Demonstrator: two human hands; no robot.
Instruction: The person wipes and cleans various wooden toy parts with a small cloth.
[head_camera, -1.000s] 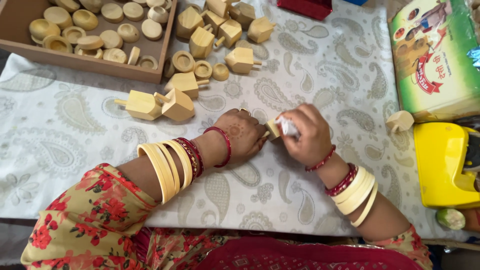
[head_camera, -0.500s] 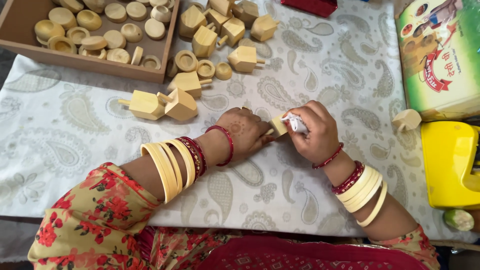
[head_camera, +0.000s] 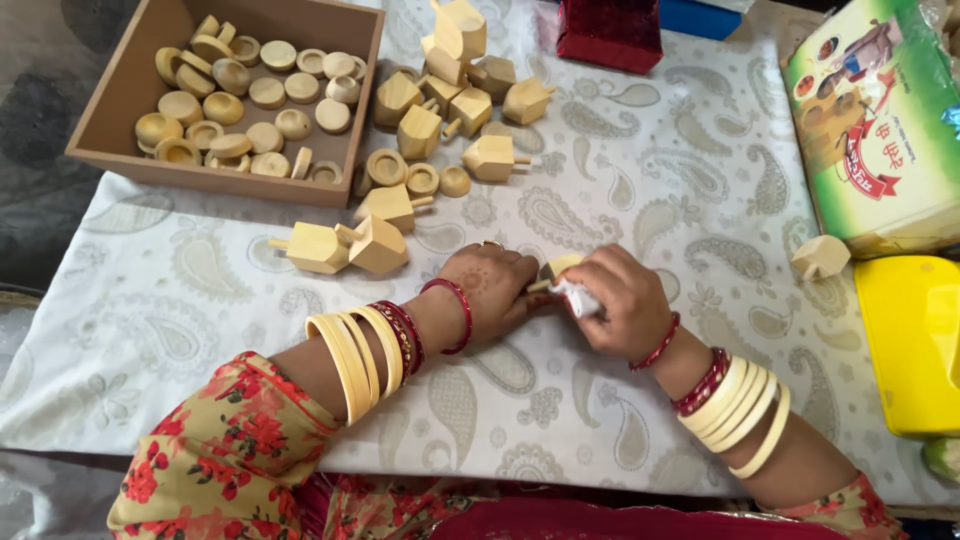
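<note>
Nearest to the camera are two forearms with cream and red bangles, coming out of floral sleeves. They rest on a desk (head_camera: 640, 160) that has a pale paisley cloth.

The left hand (head_camera: 490, 290) lies on the cloth with its fingers curled, and its grip pinches the thin peg end of a small wooden top (head_camera: 556, 268). The right hand (head_camera: 625, 300) is just beside it, touching the same top. Its grip is pressed together around a small white piece (head_camera: 578, 298) (paper or cloth, I cannot tell which), and this piece lies against the top. So the top is between both hands, near the middle of the desk.

A little farther, left of the hands, two finished tops (head_camera: 345, 247) lie touching each other. One single top (head_camera: 820, 256) lies apart at the right, beside a yellow box (head_camera: 915, 340). Behind that is a green packet (head_camera: 880, 120).

Farther back more tops and some round wooden rings (head_camera: 410, 175) are in a loose heap. At the far left stands a brown tray (head_camera: 150, 80) with many round wooden caps inside. A red box (head_camera: 610, 32) is at the far edge.
</note>
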